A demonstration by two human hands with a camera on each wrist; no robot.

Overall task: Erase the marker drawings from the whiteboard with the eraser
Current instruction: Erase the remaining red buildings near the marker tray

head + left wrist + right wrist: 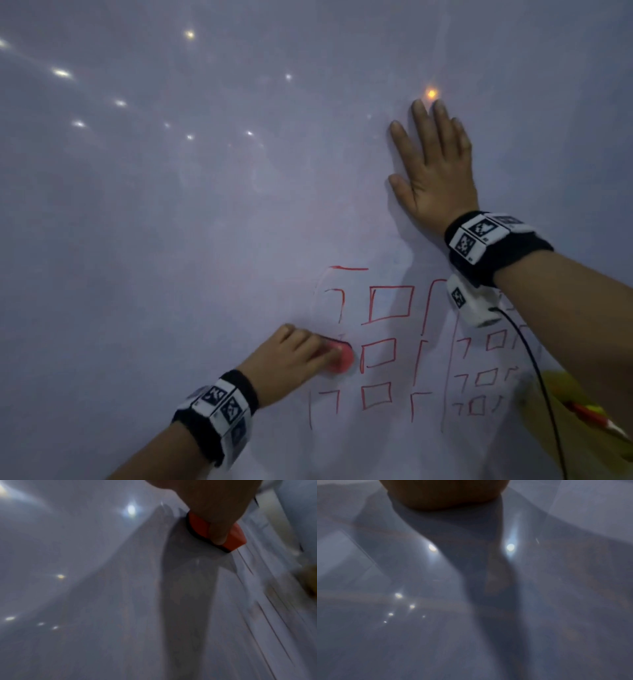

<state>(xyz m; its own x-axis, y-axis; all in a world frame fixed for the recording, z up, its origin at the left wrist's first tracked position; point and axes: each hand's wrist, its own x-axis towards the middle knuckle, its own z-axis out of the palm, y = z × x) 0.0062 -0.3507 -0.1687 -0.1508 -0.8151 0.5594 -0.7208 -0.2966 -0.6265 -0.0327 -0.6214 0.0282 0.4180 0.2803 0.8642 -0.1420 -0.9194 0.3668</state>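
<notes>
A whiteboard (171,222) fills the head view. Red marker drawings (390,305) of squares and lines cover its lower right part; those at the left edge are partly wiped. My left hand (301,356) grips a red eraser (339,358) with a dark felt base and presses it on the board at the drawings' left side. The left wrist view shows the eraser (200,526) under my fingers (217,534), flat on the board. My right hand (431,164) lies flat on the board above the drawings, fingers straight and spread.
A yellow object with a red and white part (582,411) shows at the lower right, blurred. A black cable (537,370) hangs from my right wrist across the drawings. Ceiling lights reflect in the board's upper left.
</notes>
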